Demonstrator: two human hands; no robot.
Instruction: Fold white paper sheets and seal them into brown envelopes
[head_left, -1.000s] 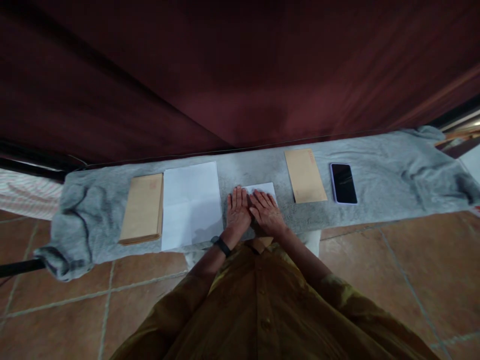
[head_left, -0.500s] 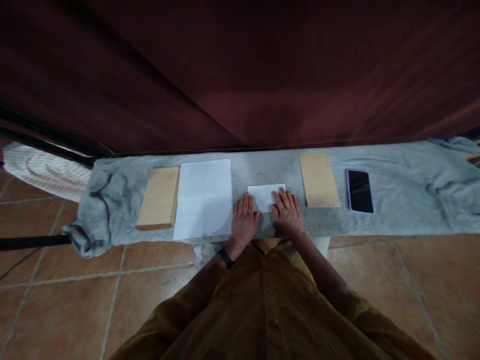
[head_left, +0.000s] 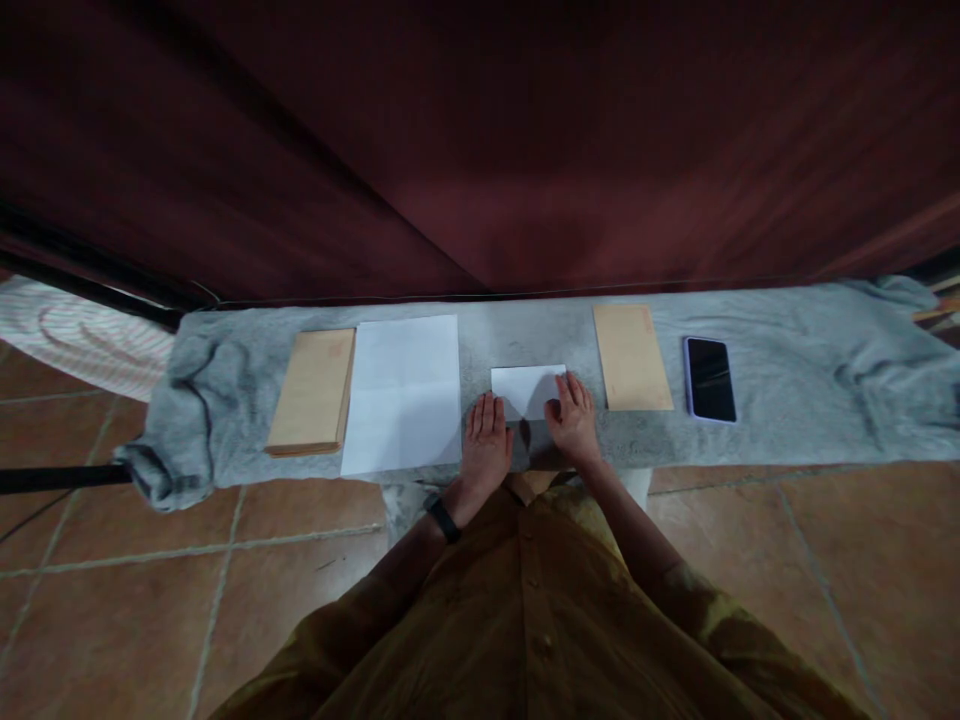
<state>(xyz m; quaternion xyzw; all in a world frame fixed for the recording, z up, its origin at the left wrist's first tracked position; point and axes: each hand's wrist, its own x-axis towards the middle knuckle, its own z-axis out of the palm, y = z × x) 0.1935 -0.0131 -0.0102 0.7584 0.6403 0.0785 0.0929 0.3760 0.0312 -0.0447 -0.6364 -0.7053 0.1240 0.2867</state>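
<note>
A small white paper [head_left: 529,385] lies flat near the middle of the cloth-covered bench [head_left: 525,340], directly before the person, its long side running left to right. A shadow falls over its nearer part.

The left hand [head_left: 486,445] rests palm down at the paper's near left corner, fingers extended and lying close together, not closed on anything; the fingertips are at the paper's edge. The right hand [head_left: 576,422] is at the paper's right end, fingers partly bent along that edge and thumb set apart from them toward the near side. Whether thumb and fingers pinch the paper cannot be told from this view. A dark wristband [head_left: 444,520] is worn on the left wrist.

Just beside the left hand, on its left, lies a large white sheet [head_left: 405,385], flat. Next to that, at its left edge, is a stack of brown envelopes [head_left: 311,390], with faint reddish print on the top one. To the right of the right hand, a single brown envelope [head_left: 634,357] lies slightly askew. Beyond it is a phone [head_left: 710,380], face up, screen dark, with a pale purple edge.

Dark red fabric [head_left: 525,220] stands behind the bench; the floor [head_left: 300,590] is tiled.
</note>
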